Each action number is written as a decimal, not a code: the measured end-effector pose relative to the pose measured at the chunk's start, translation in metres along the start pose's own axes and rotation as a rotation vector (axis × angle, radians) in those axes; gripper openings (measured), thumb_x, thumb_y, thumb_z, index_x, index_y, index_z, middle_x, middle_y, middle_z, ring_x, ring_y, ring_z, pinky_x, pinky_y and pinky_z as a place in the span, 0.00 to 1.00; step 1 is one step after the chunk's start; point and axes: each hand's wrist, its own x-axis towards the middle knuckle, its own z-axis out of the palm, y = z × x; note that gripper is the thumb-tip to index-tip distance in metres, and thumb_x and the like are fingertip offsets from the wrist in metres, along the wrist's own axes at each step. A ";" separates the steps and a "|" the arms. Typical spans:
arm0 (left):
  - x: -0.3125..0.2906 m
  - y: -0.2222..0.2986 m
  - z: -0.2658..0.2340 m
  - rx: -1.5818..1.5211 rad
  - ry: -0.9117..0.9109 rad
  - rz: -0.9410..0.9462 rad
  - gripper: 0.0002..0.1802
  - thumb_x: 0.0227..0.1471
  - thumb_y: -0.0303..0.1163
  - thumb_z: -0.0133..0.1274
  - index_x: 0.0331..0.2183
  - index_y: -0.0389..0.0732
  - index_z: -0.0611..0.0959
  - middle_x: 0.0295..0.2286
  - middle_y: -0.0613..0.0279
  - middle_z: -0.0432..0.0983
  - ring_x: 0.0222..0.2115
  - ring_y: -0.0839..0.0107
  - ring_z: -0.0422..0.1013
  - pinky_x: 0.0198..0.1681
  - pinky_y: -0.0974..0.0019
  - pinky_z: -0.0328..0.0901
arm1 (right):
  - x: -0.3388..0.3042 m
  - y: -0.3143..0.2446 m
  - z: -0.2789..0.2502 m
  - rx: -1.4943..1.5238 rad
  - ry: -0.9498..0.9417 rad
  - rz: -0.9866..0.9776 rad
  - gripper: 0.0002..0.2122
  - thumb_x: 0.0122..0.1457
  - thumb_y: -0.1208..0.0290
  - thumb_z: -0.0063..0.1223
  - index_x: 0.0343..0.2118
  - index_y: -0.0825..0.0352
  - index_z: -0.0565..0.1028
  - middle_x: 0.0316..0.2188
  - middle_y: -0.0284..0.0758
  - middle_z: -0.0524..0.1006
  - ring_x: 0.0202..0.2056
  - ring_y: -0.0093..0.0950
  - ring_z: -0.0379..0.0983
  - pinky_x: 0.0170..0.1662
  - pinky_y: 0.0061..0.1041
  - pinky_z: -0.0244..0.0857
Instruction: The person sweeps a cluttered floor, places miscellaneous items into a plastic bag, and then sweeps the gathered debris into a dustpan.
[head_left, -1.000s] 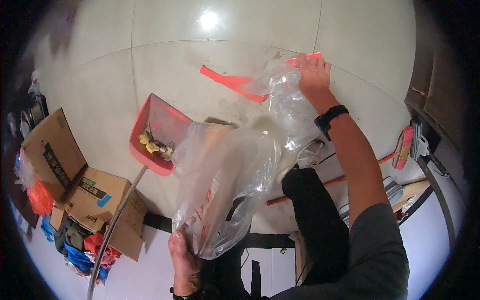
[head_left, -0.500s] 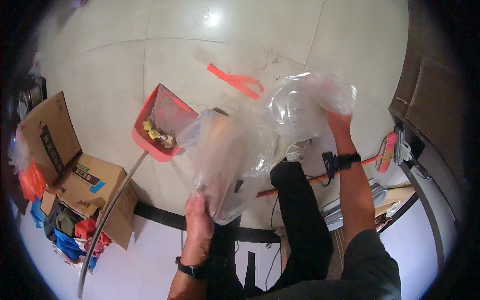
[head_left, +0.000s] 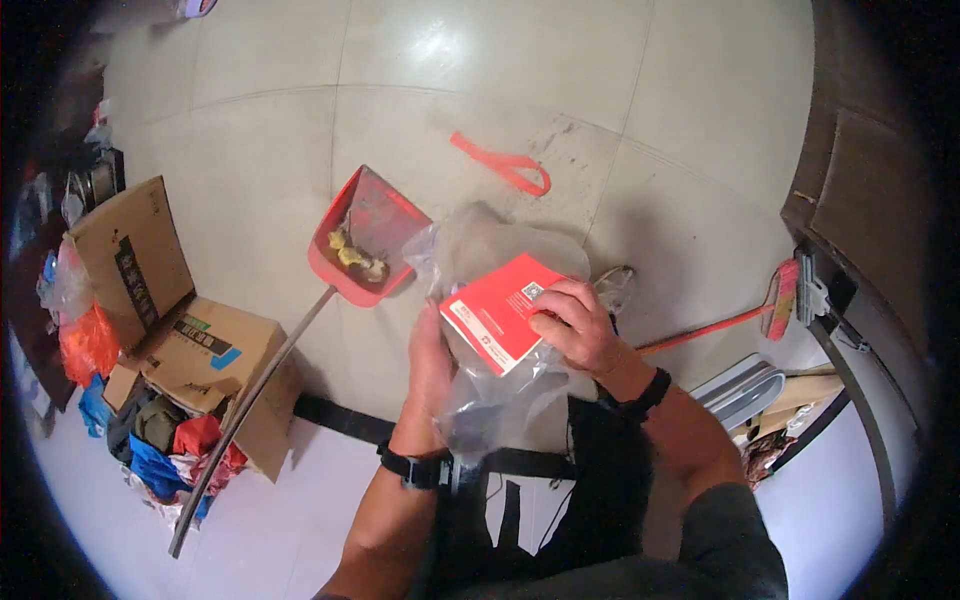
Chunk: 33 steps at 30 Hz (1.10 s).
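A red booklet (head_left: 500,302) with a white strip along one edge lies over a clear plastic bag (head_left: 505,230) in front of my body. My right hand (head_left: 580,325) grips the booklet at its right edge, fingers on top. On the other side, my left hand (head_left: 430,350) is closed on the plastic bag, close to the booklet's left corner; its fingertips are partly hidden. Beyond the bag, a red strip (head_left: 505,168) rests on the tiled floor. Left of the bag stands a red long-handled dustpan (head_left: 395,220) with yellowish scraps (head_left: 350,252) in it.
An open cardboard box (head_left: 215,345) stands at the left beside a heap of clothes (head_left: 175,450). The dustpan's handle (head_left: 250,410) crosses in front of it. To the right lies a broom (head_left: 778,300) near a dark cabinet (head_left: 865,190) and a grey plastic piece (head_left: 745,390).
My right hand has come out of the plastic bag and moved left, now gripping the red booklet. The bag is bunched lower between my hands. The view has shifted slightly.
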 end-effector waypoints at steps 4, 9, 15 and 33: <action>-0.002 0.014 0.004 0.037 -0.072 0.026 0.24 0.57 0.42 0.33 0.46 0.32 0.66 0.41 0.53 0.68 0.40 0.66 0.68 0.44 0.65 0.63 | -0.005 0.005 0.008 0.033 -0.141 -0.093 0.09 0.39 0.75 0.51 0.28 0.63 0.72 0.31 0.34 0.69 0.36 0.32 0.66 0.36 0.29 0.63; -0.004 0.018 -0.006 0.091 -0.035 0.010 0.22 0.57 0.41 0.34 0.45 0.34 0.67 0.41 0.55 0.69 0.40 0.67 0.68 0.44 0.66 0.63 | -0.004 0.012 0.020 -0.048 -0.188 -0.201 0.08 0.37 0.73 0.53 0.24 0.59 0.70 0.30 0.29 0.69 0.35 0.28 0.66 0.37 0.27 0.62; -0.006 0.027 -0.018 0.305 0.022 0.024 0.24 0.55 0.48 0.37 0.42 0.37 0.72 0.17 0.70 0.64 0.13 0.79 0.57 0.16 0.75 0.53 | -0.013 0.022 0.033 0.121 -0.340 -0.171 0.08 0.38 0.72 0.53 0.25 0.59 0.71 0.31 0.27 0.70 0.37 0.27 0.66 0.38 0.25 0.63; -0.062 -0.020 -0.025 0.401 -0.256 -0.190 0.18 0.57 0.35 0.37 0.46 0.40 0.71 0.29 0.73 0.67 0.27 0.84 0.60 0.30 0.80 0.58 | -0.053 0.071 0.153 -0.476 -0.703 0.259 0.13 0.51 0.71 0.43 0.39 0.66 0.72 0.38 0.39 0.73 0.37 0.35 0.70 0.39 0.36 0.63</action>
